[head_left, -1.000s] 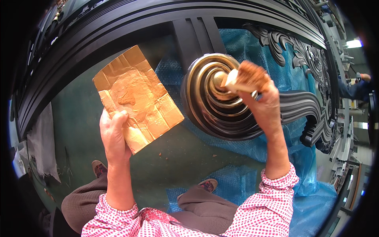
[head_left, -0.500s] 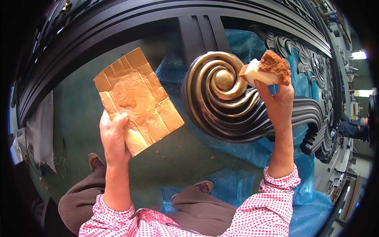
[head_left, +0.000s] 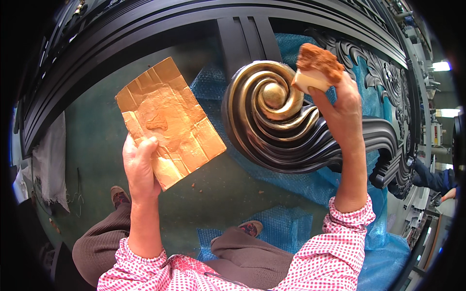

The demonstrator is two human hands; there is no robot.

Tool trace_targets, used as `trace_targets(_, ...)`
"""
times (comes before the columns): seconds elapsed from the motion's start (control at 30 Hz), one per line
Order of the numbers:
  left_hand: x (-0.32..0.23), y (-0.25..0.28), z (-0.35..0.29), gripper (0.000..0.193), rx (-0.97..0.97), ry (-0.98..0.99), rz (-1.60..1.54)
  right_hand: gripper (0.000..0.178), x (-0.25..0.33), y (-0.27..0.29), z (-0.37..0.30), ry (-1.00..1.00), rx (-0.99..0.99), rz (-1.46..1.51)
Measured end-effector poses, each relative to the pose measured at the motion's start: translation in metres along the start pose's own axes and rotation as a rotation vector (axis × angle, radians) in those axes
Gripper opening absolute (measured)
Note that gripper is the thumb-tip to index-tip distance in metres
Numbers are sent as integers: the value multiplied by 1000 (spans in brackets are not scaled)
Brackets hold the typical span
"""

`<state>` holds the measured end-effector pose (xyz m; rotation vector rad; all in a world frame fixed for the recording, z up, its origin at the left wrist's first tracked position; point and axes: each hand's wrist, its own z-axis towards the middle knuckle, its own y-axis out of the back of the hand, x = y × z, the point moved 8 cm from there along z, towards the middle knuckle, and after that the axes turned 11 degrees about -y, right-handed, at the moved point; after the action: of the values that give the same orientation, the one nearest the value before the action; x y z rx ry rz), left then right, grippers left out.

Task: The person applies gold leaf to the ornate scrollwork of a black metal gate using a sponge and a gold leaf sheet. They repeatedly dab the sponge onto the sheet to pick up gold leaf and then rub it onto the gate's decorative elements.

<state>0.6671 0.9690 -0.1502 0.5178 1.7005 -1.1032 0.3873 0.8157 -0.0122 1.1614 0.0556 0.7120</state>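
My left hand (head_left: pixel 141 167) is closed on the lower left edge of a gold-coated piece of cardboard (head_left: pixel 187 136), thumb on top. A smear of wet gold paint (head_left: pixel 158 121) lies on its middle. Between the fingers and thumb of my right hand (head_left: pixel 342 104) is a sponge (head_left: pixel 318 65), pale below with a ragged orange-brown top. The sponge's pale lower left corner is at the right edge of a carved scroll (head_left: pixel 274 95); whether it touches cannot be told. Gold covers the scroll's raised ridges, while its grooves and the curved body below are black.
Behind the scroll stands a black moulded frame (head_left: pixel 247 43) with carved black leaf ornament (head_left: pixel 364 56) at right. Blue bubble wrap (head_left: pixel 284 225) lies on the green floor (head_left: pixel 218 189). Another person's dark-clothed limb (head_left: pixel 429 177) shows at the far right. Pale cloth (head_left: pixel 51 160) hangs at left.
My right hand has tilted and shifted slightly, turning the sponge's brown top up and left. My left hand and the cardboard stay nearly still. The other person's limb has moved at far right.
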Motion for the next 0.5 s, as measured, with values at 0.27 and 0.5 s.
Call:
trace_targets(0.27,-3,4,1,39,-3,5,19,23,20,-21,-17,11,326,10)
trace_targets(0.5,-2,-7,0,38,18,8,13,25,2,-12,11,1,-12,7)
